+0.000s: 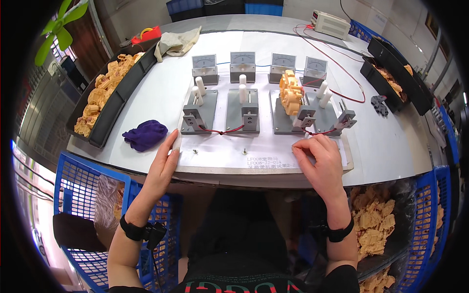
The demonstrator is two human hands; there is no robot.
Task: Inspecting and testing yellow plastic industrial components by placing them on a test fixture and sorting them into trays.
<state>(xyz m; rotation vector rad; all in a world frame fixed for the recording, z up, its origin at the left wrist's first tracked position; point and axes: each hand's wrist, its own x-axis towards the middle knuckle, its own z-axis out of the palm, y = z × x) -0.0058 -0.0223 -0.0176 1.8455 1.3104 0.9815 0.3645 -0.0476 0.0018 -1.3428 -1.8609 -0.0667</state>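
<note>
The left hand [163, 163] was laid open and flat against the left edge of the white test board [220, 155], nothing gripped, while the right hand [320, 158] was rested with curled, empty fingers on its near right edge. An orange plastic assembly [290, 92] was seated in the third grey fixture [293, 117], just beyond the right hand; a purple cloth [145, 134] was left beside the left hand.

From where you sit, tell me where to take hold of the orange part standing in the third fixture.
Take the orange plastic part by its upper half, probably from above. It stands upright in the grey fixture, whose clamp and white posts crowd its base and right side, while its top is free. Right hand rests nearest.
</note>
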